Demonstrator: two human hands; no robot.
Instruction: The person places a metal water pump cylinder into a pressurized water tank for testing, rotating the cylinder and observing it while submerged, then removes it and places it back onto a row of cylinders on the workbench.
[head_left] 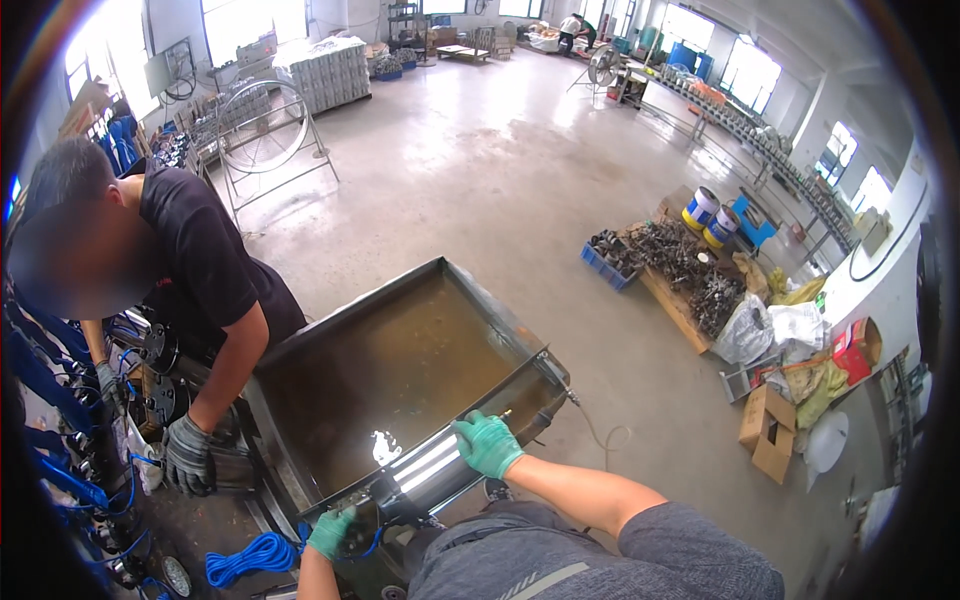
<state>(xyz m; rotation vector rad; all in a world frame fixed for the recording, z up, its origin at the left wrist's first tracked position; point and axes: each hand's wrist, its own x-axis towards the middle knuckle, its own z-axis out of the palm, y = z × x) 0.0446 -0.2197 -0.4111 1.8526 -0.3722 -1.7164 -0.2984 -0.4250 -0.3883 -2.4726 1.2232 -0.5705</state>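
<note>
A shiny metal cylinder [425, 467] with dark ends lies along the near rim of a tank of murky brown water [385, 370]. My right hand [487, 445], in a green glove, curls over the cylinder toward its right end, close to a small brass fitting [507, 412]. At the cylinder's left end, beside a dark end block [368, 520] and a thin blue hose, my gloved left hand [332, 532] is closed. What its fingers hold is hidden.
A co-worker's grey-gloved hand [188, 455] rests by a metal part on the left. Coiled blue hose [250, 558] lies below. A clear hose [605, 437] hangs right of the tank. Beyond it stand a pallet of metal parts [700, 280] and a cardboard box [768, 432].
</note>
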